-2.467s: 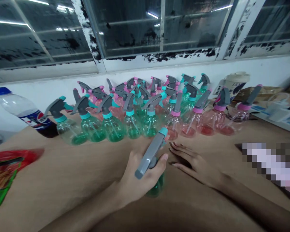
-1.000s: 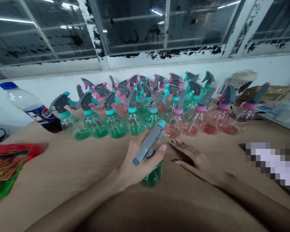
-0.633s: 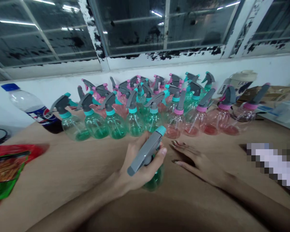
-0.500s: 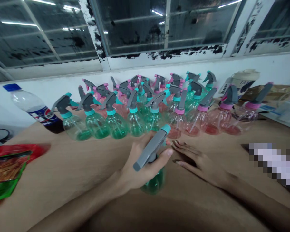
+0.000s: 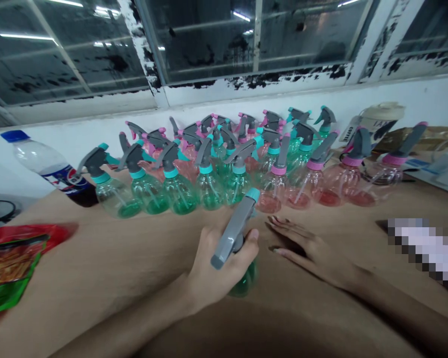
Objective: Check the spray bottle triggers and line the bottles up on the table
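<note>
My left hand (image 5: 216, 263) is wrapped round the neck of a spray bottle (image 5: 234, 233) with a grey and teal trigger head and green liquid low inside. Part of its body is hidden behind my fingers and palm. To the right, my right hand (image 5: 302, 248) lies open with fingers stretched out over the table, holding nothing. Just beyond both hands stands a front row of spray bottles: several with green liquid and teal collars (image 5: 181, 194) on the left, several with pink liquid and pink collars (image 5: 271, 191) on the right.
More spray bottles crowd behind, against the white wall. A tilted cola bottle (image 5: 48, 164) with a blue cap stands at the left, above a red and green snack packet (image 5: 18, 258). At the right are a coffee cup (image 5: 384, 119), brown packaging (image 5: 425, 136) and a pixelated patch.
My left thumb has come off the front of the trigger head and bent in closer to the bottle's neck. The bottle has turned slightly. My right hand has hardly moved.
</note>
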{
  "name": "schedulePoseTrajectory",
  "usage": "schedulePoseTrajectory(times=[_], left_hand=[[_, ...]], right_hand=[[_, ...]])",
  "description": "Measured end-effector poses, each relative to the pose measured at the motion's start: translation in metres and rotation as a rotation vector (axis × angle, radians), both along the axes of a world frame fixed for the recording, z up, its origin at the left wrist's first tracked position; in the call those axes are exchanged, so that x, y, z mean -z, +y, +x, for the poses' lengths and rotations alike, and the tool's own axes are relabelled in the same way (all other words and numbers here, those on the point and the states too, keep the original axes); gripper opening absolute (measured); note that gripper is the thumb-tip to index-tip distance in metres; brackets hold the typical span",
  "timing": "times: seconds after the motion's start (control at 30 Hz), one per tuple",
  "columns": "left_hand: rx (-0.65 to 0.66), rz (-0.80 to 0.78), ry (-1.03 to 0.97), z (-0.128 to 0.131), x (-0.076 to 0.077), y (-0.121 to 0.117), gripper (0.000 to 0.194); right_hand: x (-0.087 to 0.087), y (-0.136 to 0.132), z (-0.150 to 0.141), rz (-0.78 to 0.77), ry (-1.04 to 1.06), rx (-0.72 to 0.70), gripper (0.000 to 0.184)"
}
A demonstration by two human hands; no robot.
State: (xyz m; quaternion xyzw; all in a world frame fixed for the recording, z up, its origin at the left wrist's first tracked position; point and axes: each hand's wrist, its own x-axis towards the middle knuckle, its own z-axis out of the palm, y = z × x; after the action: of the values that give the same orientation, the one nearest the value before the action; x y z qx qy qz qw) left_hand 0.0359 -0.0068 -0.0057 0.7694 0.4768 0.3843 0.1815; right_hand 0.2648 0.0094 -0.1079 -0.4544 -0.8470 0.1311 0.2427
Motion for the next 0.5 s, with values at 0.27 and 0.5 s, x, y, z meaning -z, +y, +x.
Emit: schedulePoseTrajectory(times=[0.27,0.5], left_hand=[[0.055,-0.027,-0.012,-0.0016,-0.0034,0.0014,0.018],[0.077,-0.068,-0.048,0.0003,-0.0070,0.0005,0.015]], right_hand=[[0.0004,0.0003,0.0001,0.008,0.010,-0.005,0.059],[0.0040,0.0013,0.0018,0.016,-0.035,0.003,0.059]])
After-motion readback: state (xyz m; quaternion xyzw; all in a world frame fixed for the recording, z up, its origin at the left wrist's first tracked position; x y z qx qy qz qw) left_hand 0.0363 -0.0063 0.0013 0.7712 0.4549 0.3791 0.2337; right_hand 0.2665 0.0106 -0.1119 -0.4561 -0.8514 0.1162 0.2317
